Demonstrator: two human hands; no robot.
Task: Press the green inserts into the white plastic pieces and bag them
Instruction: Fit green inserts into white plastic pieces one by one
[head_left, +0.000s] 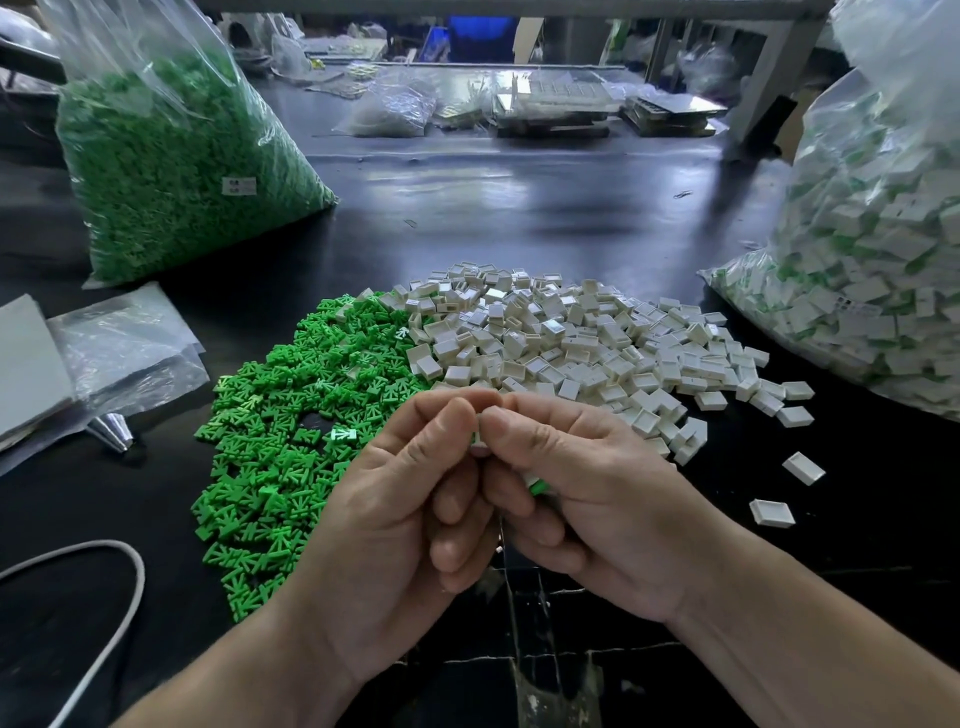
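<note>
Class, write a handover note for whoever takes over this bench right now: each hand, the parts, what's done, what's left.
Left hand and right hand: both pinch one small part between them, mostly hidden; cannot tell if its insert is seated.
Green inserts heaped on the table, white pieces heaped to their right.
Done: right bag holds white pieces with green in them.
Left: both heaps, plus the left bag of green inserts.

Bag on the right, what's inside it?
The right bag is packed with white pieces, many showing green, seemingly already assembled. Its top runs out of frame, and pieces deeper inside are covered by the outer ones.
</note>
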